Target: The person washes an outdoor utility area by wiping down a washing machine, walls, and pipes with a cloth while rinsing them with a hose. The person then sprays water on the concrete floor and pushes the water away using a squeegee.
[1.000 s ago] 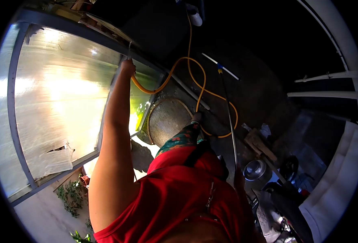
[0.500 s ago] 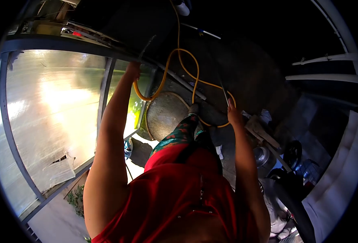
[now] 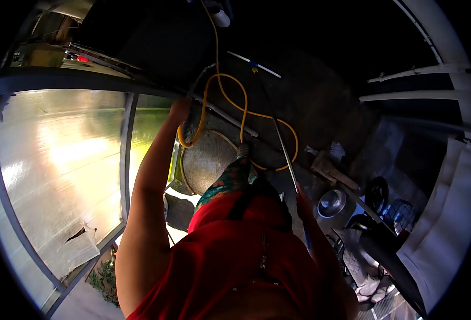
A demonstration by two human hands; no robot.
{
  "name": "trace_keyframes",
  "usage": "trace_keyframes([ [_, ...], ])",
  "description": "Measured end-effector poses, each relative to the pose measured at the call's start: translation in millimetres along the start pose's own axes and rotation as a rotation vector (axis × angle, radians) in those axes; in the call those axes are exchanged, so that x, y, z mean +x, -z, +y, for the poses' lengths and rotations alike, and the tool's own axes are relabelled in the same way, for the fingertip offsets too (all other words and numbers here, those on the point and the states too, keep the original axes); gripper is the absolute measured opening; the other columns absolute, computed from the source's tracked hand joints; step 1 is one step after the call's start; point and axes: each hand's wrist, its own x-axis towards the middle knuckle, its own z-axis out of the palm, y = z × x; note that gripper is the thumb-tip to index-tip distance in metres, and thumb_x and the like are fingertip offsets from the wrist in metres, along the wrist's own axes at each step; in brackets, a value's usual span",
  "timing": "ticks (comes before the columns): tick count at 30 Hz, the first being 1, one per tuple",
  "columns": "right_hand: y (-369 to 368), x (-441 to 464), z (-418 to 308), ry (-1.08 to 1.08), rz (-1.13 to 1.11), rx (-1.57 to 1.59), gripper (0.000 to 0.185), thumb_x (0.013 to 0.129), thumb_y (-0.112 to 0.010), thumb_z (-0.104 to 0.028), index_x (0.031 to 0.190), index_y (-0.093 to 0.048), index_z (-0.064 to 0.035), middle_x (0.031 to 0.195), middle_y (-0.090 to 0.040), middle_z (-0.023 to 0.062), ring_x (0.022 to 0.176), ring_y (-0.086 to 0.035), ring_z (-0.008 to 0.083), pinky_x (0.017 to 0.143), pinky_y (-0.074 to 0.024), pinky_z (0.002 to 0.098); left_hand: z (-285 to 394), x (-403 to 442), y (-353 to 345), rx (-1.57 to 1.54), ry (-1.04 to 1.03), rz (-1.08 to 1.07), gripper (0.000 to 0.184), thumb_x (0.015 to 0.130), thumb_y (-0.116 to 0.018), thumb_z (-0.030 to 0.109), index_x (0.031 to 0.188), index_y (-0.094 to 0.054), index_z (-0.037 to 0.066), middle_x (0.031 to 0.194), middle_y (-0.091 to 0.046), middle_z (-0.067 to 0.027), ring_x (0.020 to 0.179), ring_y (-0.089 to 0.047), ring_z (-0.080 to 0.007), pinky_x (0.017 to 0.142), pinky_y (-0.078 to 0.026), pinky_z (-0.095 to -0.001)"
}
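Note:
Near the door frame, my left hand (image 3: 180,112) is closed around the end of an orange hose (image 3: 200,120), and a thin stream of water leaves it toward the upper right. The hose loops across the dark floor. My right hand (image 3: 303,204) is closed on the long pole of a floor squeegee (image 3: 279,133), low and to the right of my body. The squeegee's wide head (image 3: 254,64) lies flat on the wet floor, far ahead.
A translucent framed panel (image 3: 59,154) stands at left. Beside my foot is a round concrete cover (image 3: 208,160). At right are a metal bowl (image 3: 332,203), wood pieces (image 3: 331,172), a white sheet (image 3: 438,229) and white pipes (image 3: 416,95). A plant (image 3: 105,280) is at lower left.
My right hand has moved up the pole, then back down and nearer my body; the squeegee head went away and came partly back. My left hand has shifted slightly, and the water stream points farther right.

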Motion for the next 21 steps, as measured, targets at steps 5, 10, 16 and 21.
trace_keyframes([
  [5,0,175,-108,-0.243,-0.056,-0.351,0.046,0.102,-0.036,-0.032,0.148,-0.031,-0.0292,0.093,-0.067,0.0170,0.073,-0.062,0.0356,0.063,-0.0484,0.0474,162,-19,87,-0.543,0.601,-0.129,0.027,0.091,-0.052,0.021,0.112,-0.058,0.005,0.093,-0.063,-0.0236,0.096,-0.063,-0.0375,0.077,-0.052,-0.0425],
  [10,10,216,-88,-0.166,0.055,-0.385,0.046,0.102,-0.036,-0.032,0.147,-0.032,-0.0318,0.094,-0.066,0.0180,0.076,-0.063,0.0365,0.068,-0.0491,0.0489,116,38,42,0.412,-0.222,-0.107,0.025,0.093,-0.049,0.015,0.111,-0.059,0.001,0.104,-0.061,-0.0191,0.098,-0.063,-0.0333,0.080,-0.053,-0.0417],
  [16,0,-12,44,-0.486,-0.072,-0.487,0.055,0.100,-0.041,-0.033,0.148,-0.018,-0.0452,0.087,-0.067,0.0229,0.081,-0.066,0.0400,0.069,-0.0503,0.0527,150,55,40,0.475,-0.335,-0.151,0.023,0.094,-0.050,0.013,0.109,-0.060,-0.001,0.109,-0.060,-0.0176,0.097,-0.063,-0.0335,0.078,-0.055,-0.0439],
  [21,-15,-238,58,-0.619,-0.018,-0.598,0.057,0.096,-0.048,-0.032,0.147,-0.023,-0.0424,0.072,-0.066,0.0191,0.065,-0.065,0.0389,0.056,-0.0507,0.0522,172,38,29,0.402,-0.288,-0.212,0.021,0.095,-0.050,0.015,0.108,-0.061,0.002,0.106,-0.061,-0.0179,0.093,-0.063,-0.0342,0.076,-0.053,-0.0461],
])
